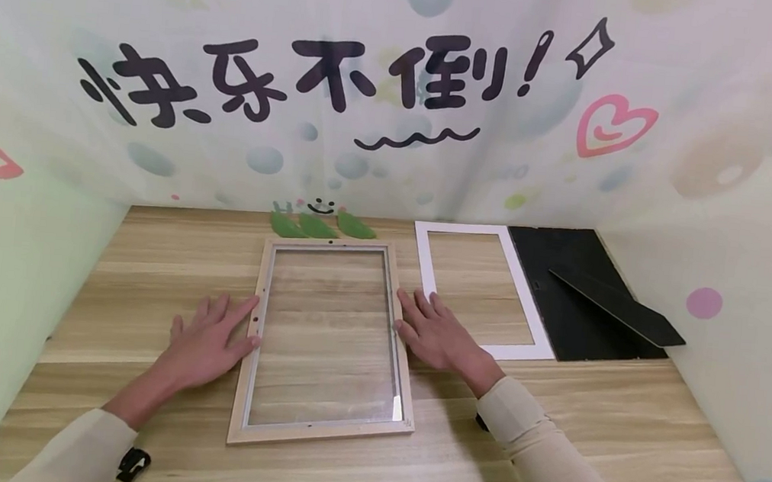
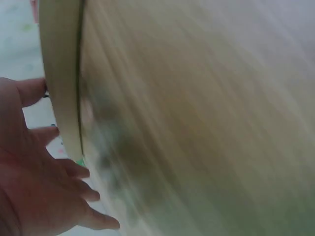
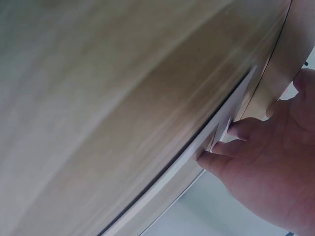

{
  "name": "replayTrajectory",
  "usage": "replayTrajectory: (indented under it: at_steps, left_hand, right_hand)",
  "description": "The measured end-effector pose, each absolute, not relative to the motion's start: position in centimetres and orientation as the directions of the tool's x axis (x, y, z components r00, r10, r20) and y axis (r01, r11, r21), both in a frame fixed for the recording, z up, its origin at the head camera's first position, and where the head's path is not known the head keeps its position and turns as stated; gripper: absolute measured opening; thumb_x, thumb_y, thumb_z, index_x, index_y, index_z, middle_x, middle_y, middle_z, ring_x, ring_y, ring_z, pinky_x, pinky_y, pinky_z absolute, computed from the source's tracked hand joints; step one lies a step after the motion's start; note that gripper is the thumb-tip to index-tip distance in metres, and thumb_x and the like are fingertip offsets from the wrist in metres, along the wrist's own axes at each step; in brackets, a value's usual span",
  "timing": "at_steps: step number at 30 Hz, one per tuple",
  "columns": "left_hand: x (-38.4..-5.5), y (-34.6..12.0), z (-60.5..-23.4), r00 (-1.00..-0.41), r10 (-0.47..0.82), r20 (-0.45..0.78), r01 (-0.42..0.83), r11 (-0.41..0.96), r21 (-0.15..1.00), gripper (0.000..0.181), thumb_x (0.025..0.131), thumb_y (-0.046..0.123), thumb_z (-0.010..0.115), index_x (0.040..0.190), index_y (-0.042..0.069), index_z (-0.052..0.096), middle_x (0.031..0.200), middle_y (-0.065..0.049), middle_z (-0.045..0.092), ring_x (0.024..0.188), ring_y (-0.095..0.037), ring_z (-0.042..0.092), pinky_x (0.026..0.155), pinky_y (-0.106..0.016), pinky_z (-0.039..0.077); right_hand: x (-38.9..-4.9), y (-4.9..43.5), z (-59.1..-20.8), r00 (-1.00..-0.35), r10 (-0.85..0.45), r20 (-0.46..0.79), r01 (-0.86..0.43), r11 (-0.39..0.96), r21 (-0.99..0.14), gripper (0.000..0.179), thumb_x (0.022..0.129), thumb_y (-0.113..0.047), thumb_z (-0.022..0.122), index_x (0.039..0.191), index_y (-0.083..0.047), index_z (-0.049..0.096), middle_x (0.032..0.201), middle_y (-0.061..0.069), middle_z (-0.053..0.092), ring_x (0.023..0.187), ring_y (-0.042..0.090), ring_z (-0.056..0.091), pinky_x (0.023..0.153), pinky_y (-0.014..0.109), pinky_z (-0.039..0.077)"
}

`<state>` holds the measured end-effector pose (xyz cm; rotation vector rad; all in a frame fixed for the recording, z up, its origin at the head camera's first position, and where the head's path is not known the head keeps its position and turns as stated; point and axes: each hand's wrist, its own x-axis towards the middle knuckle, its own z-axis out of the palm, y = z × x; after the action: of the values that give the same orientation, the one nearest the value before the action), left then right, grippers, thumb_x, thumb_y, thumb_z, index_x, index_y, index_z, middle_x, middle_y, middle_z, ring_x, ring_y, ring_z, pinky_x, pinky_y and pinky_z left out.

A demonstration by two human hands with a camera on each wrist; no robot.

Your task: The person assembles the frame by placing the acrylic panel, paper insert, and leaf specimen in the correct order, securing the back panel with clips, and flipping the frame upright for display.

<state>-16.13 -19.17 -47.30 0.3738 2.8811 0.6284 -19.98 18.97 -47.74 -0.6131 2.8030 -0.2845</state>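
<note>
A wooden picture frame [image 1: 321,432] lies flat on the table, its clear pane [image 1: 326,335] showing the wood grain beneath. My left hand [image 1: 208,344] rests at the frame's left side, thumb and index fingertip right at the edge and the other fingers spread. On the opposite side, my right hand [image 1: 436,333] has its fingertips at the right edge, fingers loosely extended. In the left wrist view, the frame's side [image 2: 61,59] rises beside the left hand [image 2: 39,182]. The right wrist view shows the right hand [image 3: 275,152] over the white mat [image 3: 197,142].
The white mat border [image 1: 529,292] lies right of the frame. Beside it is a black backing board [image 1: 552,317] with its stand leg [image 1: 617,307] raised. Several green leaves [image 1: 318,226] lie behind the frame, near the printed back wall [image 1: 228,158]. Side walls flank the table.
</note>
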Motion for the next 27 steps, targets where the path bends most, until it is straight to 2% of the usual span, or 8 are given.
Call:
replayTrajectory:
  at_steps: [6, 16, 22, 27]
  left_hand:
    - [-16.2, -19.9, -48.0, -0.943, 0.308, -0.124, 0.229, 0.873, 0.431, 0.071, 0.099, 0.057, 0.040, 0.157, 0.023, 0.019, 0.155, -0.033, 0.017, 0.139, -0.060, 0.009, 0.094, -0.085, 0.005]
    - [-16.5, -20.0, -48.2, -0.935, 0.321, -0.150, 0.234, 0.877, 0.420, 0.072, 0.098, 0.060, 0.036, 0.157, 0.025, 0.016, 0.156, -0.033, 0.015, 0.140, -0.060, 0.006, 0.095, -0.085, 0.003]
    - [-16.6, -19.9, -47.9, -0.933, 0.322, -0.159, 0.231, 0.877, 0.422, 0.073, 0.098, 0.060, 0.039, 0.157, 0.024, 0.017, 0.155, -0.034, 0.016, 0.139, -0.061, 0.007, 0.094, -0.085, 0.003]
    - [-16.7, -19.9, -47.7, -0.931, 0.325, -0.166, 0.230, 0.876, 0.424, 0.076, 0.096, 0.061, 0.043, 0.157, 0.024, 0.017, 0.155, -0.034, 0.017, 0.138, -0.062, 0.008, 0.093, -0.086, 0.003]
  right_hand:
    - [-20.0, 18.9, -47.9, -0.878, -0.433, -0.205, -0.380, 0.890, -0.250, 0.062, 0.106, -0.045, 0.024, 0.158, -0.014, 0.011, 0.160, 0.020, 0.016, 0.149, 0.036, 0.009, 0.119, 0.051, 0.013]
    - [-20.4, 19.1, -47.6, -0.871, -0.429, -0.240, -0.373, 0.895, -0.245, 0.062, 0.105, -0.047, 0.022, 0.158, -0.016, 0.010, 0.162, 0.015, 0.014, 0.150, 0.029, 0.011, 0.121, 0.045, 0.009]
    - [-20.7, 19.3, -47.0, -0.869, -0.444, -0.221, -0.394, 0.888, -0.236, 0.063, 0.105, -0.049, 0.023, 0.157, -0.014, 0.016, 0.160, 0.019, 0.020, 0.149, 0.033, 0.016, 0.121, 0.046, 0.013]
    - [-21.3, 19.7, -45.9, -0.879, -0.432, -0.204, -0.379, 0.890, -0.254, 0.065, 0.104, -0.051, 0.027, 0.156, -0.012, 0.022, 0.158, 0.021, 0.023, 0.147, 0.040, 0.019, 0.118, 0.051, 0.018]
